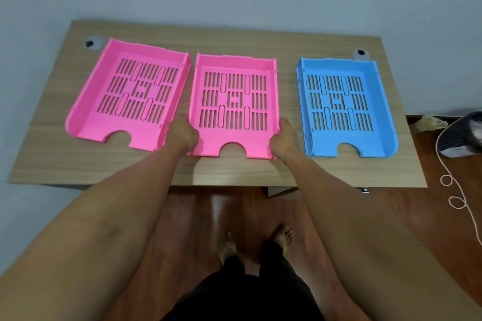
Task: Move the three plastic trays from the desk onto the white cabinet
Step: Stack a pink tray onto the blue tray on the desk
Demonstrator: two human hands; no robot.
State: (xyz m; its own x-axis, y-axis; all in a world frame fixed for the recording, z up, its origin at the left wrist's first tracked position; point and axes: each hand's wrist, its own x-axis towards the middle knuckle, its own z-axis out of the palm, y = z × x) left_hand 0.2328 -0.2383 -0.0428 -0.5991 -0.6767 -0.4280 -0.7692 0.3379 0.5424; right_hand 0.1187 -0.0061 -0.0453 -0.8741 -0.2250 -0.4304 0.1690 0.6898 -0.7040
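**Both hands on the middle tray**

Wooden desk (229, 169) holds three slotted trays side by side: left pink tray (104, 122), middle pink tray (208, 138), blue tray (386, 122). Left hand (182, 135) and right hand (283, 139) clasp the middle one's sides; looks like it's not lifted.

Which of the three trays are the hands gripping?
The middle pink tray: left hand and right hand clasp its sides. The left pink tray and blue tray lie untouched.
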